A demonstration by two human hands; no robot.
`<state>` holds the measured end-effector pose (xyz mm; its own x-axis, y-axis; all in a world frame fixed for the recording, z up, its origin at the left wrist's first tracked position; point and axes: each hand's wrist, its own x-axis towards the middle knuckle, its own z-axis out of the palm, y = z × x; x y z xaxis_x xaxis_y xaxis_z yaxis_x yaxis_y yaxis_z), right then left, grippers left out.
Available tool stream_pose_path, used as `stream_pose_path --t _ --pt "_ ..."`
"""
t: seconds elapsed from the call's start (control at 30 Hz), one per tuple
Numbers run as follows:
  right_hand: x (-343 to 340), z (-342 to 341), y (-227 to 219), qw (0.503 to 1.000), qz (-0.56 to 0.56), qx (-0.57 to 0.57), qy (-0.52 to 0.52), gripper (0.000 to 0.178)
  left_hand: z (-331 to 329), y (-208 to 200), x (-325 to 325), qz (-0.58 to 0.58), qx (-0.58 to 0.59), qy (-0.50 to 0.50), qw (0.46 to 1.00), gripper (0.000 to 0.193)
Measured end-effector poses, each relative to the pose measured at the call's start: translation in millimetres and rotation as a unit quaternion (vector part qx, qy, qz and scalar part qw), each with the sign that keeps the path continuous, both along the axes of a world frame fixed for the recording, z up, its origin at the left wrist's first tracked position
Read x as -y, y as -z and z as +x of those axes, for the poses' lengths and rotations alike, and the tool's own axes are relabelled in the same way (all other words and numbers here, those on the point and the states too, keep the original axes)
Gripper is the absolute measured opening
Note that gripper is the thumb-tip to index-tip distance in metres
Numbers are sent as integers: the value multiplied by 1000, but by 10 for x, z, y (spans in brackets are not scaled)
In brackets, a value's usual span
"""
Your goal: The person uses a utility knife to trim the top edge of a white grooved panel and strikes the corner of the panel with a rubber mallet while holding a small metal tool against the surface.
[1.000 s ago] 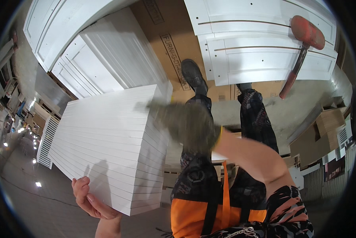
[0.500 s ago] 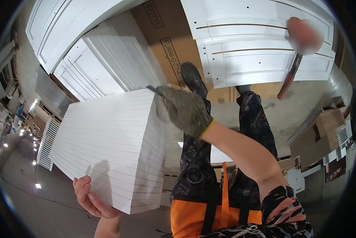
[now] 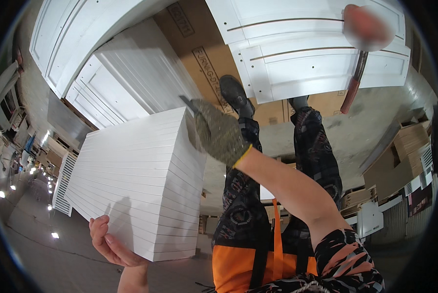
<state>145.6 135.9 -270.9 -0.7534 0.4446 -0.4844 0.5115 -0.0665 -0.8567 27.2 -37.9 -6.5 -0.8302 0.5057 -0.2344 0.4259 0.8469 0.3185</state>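
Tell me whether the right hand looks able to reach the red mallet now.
Probably not: the right hand seems to grip a thin dark tool, and the red mallet lies apart on the white panels, though nothing covers it.

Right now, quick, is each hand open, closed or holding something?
Left hand: loosely open at the lower edge of the white stack; whether it grips, I can't tell.
Right hand: closed, holding a thin dark tool.

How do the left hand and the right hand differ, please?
The left hand is bare; the right hand wears a yellow-cuffed greenish glove. The left hand lies at the lower edge of the white grooved piece; the right hand, by its upper corner, holds a thin dark tool. Both are close to that piece.
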Motion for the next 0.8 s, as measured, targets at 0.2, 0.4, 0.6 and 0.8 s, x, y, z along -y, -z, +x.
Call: stream_pose_path --t 0.2,0.4,0.6,0.8 --pt "169 43 448 1000 3 -9 8 22 -118 -160 219 -86 11 132 987 38" --pt "188 41 407 991 -77 40 -98 29 -145 -183 305 -94 7 163 982 40" --pt "16 -70 76 964 -74 58 -248 37 -155 -176 360 -108 2 172 979 45" --pt "624 36 -617 972 44 -158 -168 51 -119 -122 272 -111 -22 151 982 49"
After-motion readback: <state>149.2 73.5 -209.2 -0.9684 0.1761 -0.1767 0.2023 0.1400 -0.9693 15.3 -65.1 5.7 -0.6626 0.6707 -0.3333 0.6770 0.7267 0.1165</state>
